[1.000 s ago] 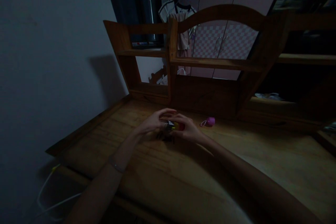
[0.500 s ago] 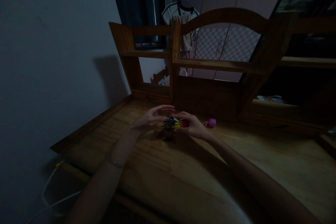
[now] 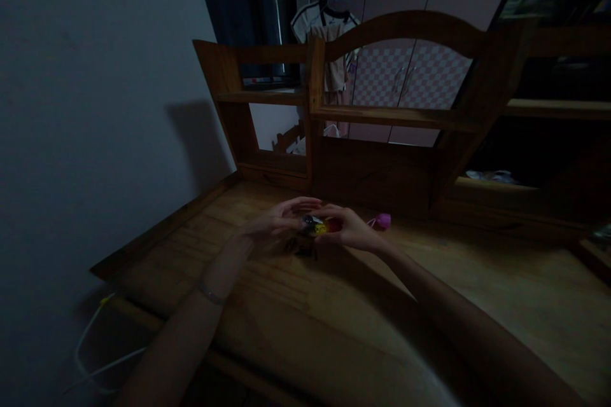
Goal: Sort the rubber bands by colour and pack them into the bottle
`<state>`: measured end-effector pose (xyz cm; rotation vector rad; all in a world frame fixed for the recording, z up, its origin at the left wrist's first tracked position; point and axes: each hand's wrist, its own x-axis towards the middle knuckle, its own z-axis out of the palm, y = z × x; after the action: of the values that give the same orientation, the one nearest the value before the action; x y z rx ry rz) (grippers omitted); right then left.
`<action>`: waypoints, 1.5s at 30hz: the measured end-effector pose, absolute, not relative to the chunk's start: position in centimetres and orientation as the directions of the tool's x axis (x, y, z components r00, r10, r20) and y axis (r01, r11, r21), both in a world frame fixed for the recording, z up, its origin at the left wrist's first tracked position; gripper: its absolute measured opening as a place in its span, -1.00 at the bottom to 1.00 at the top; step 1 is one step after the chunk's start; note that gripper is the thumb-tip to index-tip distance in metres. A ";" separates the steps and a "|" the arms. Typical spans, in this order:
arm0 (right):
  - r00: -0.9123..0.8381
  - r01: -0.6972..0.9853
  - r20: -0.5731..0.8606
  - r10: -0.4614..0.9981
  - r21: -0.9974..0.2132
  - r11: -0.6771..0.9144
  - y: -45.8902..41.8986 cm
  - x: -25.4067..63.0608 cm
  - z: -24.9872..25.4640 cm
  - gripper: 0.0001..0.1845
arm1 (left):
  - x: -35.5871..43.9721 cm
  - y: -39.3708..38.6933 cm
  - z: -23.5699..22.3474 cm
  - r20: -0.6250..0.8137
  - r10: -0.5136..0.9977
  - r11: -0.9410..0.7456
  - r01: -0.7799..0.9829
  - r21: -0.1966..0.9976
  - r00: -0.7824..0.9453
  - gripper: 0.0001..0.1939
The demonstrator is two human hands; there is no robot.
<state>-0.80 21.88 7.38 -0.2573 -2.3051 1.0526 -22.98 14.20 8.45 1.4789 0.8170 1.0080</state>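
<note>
My right hand (image 3: 351,229) grips a small red and yellow object (image 3: 321,228) between thumb and fingers. Its exact kind is hard to make out in the dim light. At its left end is a dark, shiny round piece (image 3: 308,220), which my left hand (image 3: 279,217) pinches with the thumb below and curved fingers above. Several small dark pieces (image 3: 303,249) lie on the wooden desk just under my hands. To the right of my right hand rests a pink object (image 3: 382,221) with a thin pale loop.
The wooden desk (image 3: 267,305) meets a pale wall (image 3: 95,108) on the left. Behind my hands rises a wooden shelf unit (image 3: 391,116). A white cable (image 3: 90,324) hangs at the lower left. Beyond stand clothes on a rack (image 3: 329,32) and a pink checked cabinet (image 3: 382,76).
My left hand has closed in, its thumb and fingers now around the dark round end. The red and yellow object has turned slightly in my right hand. The view has shifted a little.
</note>
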 end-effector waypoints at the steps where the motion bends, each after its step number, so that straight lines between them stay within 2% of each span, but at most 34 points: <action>1: -0.817 -0.087 0.439 0.374 -0.734 0.673 21.5 -0.9 7.6 -0.41 | -22.8 14.1 8.4 0.141 0.898 -0.142 -0.029 0.989 0.417 -0.35; 5: -0.830 -0.177 0.482 0.279 -0.703 0.689 20.2 -1.5 8.5 -0.41 | -22.4 14.0 8.4 0.088 0.875 -0.132 0.059 0.989 0.475 -0.25; 8: -0.827 -0.191 0.490 0.275 -0.705 0.683 20.1 -1.6 8.6 -0.40 | -22.4 13.8 8.6 0.103 0.881 -0.141 0.048 0.989 0.462 -0.27; 16: -0.821 -0.003 0.392 0.416 -0.730 0.683 24.0 0.9 8.6 -0.40 | -23.3 14.3 8.8 0.174 0.954 -0.186 0.026 0.982 0.244 -0.51; 18: -0.810 0.006 0.383 0.444 -0.752 0.659 24.8 1.5 8.9 -0.43 | -23.5 14.7 7.8 0.189 0.973 -0.215 0.215 0.953 0.136 -0.55; 21: -0.796 0.016 0.374 0.475 -0.773 0.634 25.4 2.2 9.5 -0.44 | -23.5 15.4 5.8 0.183 0.983 -0.163 0.556 0.815 0.020 -0.58; 23: -0.785 0.031 0.370 0.497 -0.777 0.628 25.5 2.4 9.9 -0.44 | -23.4 15.8 4.7 0.188 0.982 -0.151 0.629 0.763 0.008 -0.63; 28: -0.774 0.038 0.362 0.520 -0.792 0.609 25.6 2.6 10.2 -0.45 | -22.7 17.2 3.7 0.190 0.980 -0.179 0.636 0.751 0.052 -0.67; 33: -0.763 0.058 0.350 0.544 -0.800 0.597 25.6 2.8 10.5 -0.45 | -21.3 16.3 4.7 0.148 0.981 -0.193 0.581 0.791 0.124 -0.55; 36: -0.762 0.039 0.359 0.539 -0.805 0.591 25.4 2.9 11.0 -0.45 | -21.1 15.1 5.5 0.123 0.978 -0.198 0.568 0.799 0.167 -0.57; 42: -0.742 0.041 0.382 0.552 -0.795 0.605 25.4 3.3 11.7 -0.46 | -22.6 14.9 6.1 0.158 0.984 -0.172 0.690 0.703 0.084 -0.68; 45: -0.736 0.046 0.386 0.557 -0.792 0.609 25.8 3.4 11.7 -0.45 | -23.1 14.6 6.3 0.109 0.992 -0.120 0.735 0.668 0.063 -0.69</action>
<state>3.38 25.77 11.68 -0.4725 -2.2102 1.0639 -23.09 14.64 6.28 1.9084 1.7172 0.7802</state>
